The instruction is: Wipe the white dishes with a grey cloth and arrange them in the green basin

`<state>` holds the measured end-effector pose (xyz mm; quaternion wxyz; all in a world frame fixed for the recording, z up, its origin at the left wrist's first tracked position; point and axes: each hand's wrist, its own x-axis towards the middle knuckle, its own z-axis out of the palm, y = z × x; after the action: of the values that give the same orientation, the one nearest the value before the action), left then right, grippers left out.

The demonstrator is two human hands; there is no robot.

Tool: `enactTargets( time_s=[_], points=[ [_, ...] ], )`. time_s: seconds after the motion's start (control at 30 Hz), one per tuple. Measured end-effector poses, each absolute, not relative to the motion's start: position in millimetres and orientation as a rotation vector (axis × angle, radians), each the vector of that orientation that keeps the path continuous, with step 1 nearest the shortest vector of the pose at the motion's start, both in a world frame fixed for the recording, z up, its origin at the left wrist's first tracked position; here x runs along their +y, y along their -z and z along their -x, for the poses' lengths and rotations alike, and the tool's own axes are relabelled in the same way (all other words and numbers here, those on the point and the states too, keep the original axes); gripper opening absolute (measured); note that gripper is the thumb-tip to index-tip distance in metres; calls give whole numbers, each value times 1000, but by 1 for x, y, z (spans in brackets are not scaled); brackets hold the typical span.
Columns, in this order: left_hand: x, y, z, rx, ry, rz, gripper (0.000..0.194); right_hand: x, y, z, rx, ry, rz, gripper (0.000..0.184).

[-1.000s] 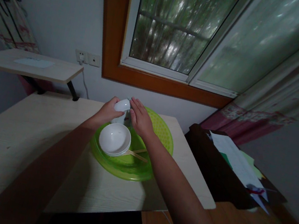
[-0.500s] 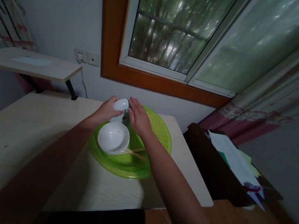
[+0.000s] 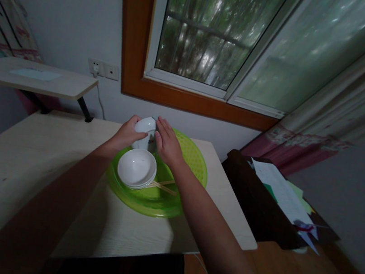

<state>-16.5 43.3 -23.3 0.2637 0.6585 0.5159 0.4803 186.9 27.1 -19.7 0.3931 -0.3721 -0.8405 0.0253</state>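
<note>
A round green plastic tray lies on a pale wooden table. Stacked white bowls rest in its near left part, with wooden chopsticks beside them. My left hand is closed around a small white cup, held tilted above the tray's far side. My right hand rests just right of that cup with fingers bent, touching something behind it that I cannot make out.
A raised wooden shelf with a sheet of paper stands at the back left. A wall socket sits below the window. A dark side table with papers stands to the right, beside a curtain.
Both hands and the white cup have stayed almost in place over the tray's far side. The view has drifted slightly.
</note>
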Motion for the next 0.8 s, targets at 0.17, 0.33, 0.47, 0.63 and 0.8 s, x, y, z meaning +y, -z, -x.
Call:
enactTargets(
  time_s=[0.17, 0.33, 0.47, 0.63, 0.8],
  points=[
    [45, 23, 18, 1344, -1395, -1653, 45, 31, 22, -188, -2030, -115, 973, 55],
    [50, 27, 21, 1337, -1447, -1636, 46, 33, 25, -190, -1987, -167, 968, 57],
    [50, 28, 20, 1310, -1451, -1630, 46, 32, 25, -189, -1985, -184, 968, 56],
    [45, 24, 20, 1338, -1451, -1623, 45, 32, 25, -187, -1989, -188, 958, 57],
    [44, 20, 20, 1359, -1447, -1624, 44, 32, 26, -186, -1991, -204, 966, 58]
  ],
)
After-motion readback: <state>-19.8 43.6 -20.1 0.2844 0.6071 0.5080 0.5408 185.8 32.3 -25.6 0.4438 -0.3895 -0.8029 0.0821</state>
